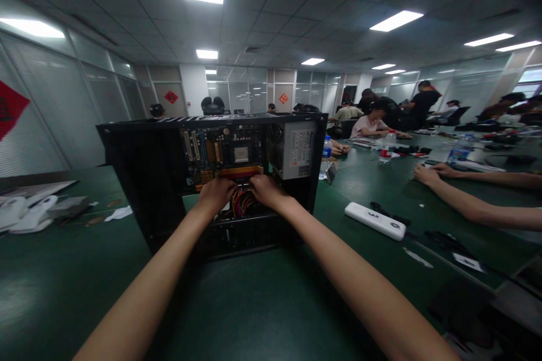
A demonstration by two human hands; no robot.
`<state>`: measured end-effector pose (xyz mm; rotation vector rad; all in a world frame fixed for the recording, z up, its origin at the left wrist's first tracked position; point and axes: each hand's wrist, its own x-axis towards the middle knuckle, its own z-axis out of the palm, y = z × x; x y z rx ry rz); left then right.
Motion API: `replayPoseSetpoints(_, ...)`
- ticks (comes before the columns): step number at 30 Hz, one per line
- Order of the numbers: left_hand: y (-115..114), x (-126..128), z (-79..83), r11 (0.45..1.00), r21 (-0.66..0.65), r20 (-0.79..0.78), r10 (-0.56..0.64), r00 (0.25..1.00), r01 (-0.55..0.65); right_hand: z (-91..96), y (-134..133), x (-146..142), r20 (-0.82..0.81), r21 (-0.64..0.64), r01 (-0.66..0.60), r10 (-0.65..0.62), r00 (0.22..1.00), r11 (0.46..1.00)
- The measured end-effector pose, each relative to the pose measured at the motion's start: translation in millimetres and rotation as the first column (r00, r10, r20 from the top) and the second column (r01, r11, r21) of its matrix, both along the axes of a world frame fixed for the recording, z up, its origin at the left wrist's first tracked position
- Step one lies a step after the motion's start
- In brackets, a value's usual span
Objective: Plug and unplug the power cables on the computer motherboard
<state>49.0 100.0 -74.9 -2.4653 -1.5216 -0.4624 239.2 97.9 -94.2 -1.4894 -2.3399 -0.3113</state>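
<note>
Reaching into the open side of a black metal computer case (139,180), the left hand (215,192) and the right hand (265,189) meet almost knuckle to knuckle over a bundle of red, yellow and black wires (241,204). This is just below the lower edge of the circuit-covered motherboard (224,152). Both hands are curled, with the fingers bent down into the wires. The backs of the hands hide whether either one pinches a plug or a wire, so I cannot tell.

The work in hand looks like cabling at the bottom edge of the board, somewhere mid-way. A next move there would call for gripping a connector body rather than the wires. It would also need a straight motion, since the gap is tight.

The case stands upright on the dark green desk (254,304) with its side panel off. Inside, the motherboard is mounted on the far wall and a grey power supply box (296,149) fills the upper right corner. The wire bundle spills across the bottom.

To the right of the case, apart from it, a white oblong device (375,221) lies on the desk. Beyond that, a co-worker's hand (425,174) rests flat.
</note>
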Motion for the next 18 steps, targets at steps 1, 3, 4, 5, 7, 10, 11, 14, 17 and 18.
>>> replayPoseSetpoints(1, 1.0, -0.1, -0.7, 1.000, -0.002, -0.001, 0.006, 1.000, -0.006, 0.4, 0.3, -0.4, 0.003, -0.003, 0.010, -0.010, 1.000, 1.000)
replayPoseSetpoints(3, 2.0, 0.0, -1.4, 1.000, -0.004, -0.006, 0.018, 1.000, -0.018, 1.3, 0.6, -1.2, 0.009, -0.014, 0.024, -0.024, 1.000, 1.000)
replayPoseSetpoints(4, 2.0, 0.3, -1.3, 1.000, -0.005, -0.008, 0.020, 1.000, -0.020, 1.9, 0.4, -1.6, 0.012, -0.020, 0.029, -0.029, 0.999, 0.999)
replayPoseSetpoints(5, 1.7, 0.7, -0.9, 1.000, -0.004, -0.011, 0.019, 1.000, -0.019, 2.6, -0.2, -2.0, 0.016, -0.026, 0.033, -0.033, 0.999, 0.999)
replayPoseSetpoints(7, 0.6, 1.8, 0.1, 1.000, -0.004, -0.023, 0.022, 0.999, -0.022, 4.4, -2.0, -2.8, 0.024, -0.041, 0.043, -0.042, 0.999, 0.998)
replayPoseSetpoints(10, -1.1, 3.4, 1.1, 1.000, -0.002, -0.053, 0.027, 0.998, -0.027, 7.4, -5.5, -4.2, 0.040, -0.062, 0.057, -0.054, 0.998, 0.996)
replayPoseSetpoints(11, -1.3, 3.8, 1.2, 1.000, 0.000, -0.059, 0.029, 0.998, -0.029, 8.2, -6.4, -4.7, 0.045, -0.065, 0.063, -0.060, 0.997, 0.996)
replayPoseSetpoints(14, -1.1, 4.5, 0.7, 0.999, 0.018, -0.068, 0.037, 0.997, -0.035, 9.7, -7.5, -5.4, 0.053, -0.064, 0.078, -0.075, 0.996, 0.995)
replayPoseSetpoints(17, -0.9, 5.5, 0.6, 0.998, 0.032, -0.084, 0.048, 0.995, -0.046, 10.0, -7.4, -5.0, 0.045, -0.067, 0.105, -0.102, 0.994, 0.992)
replayPoseSetpoints(18, -1.0, 6.0, 0.9, 0.998, 0.031, -0.085, 0.053, 0.995, -0.051, 9.9, -7.4, -4.8, 0.040, -0.067, 0.112, -0.110, 0.993, 0.991)
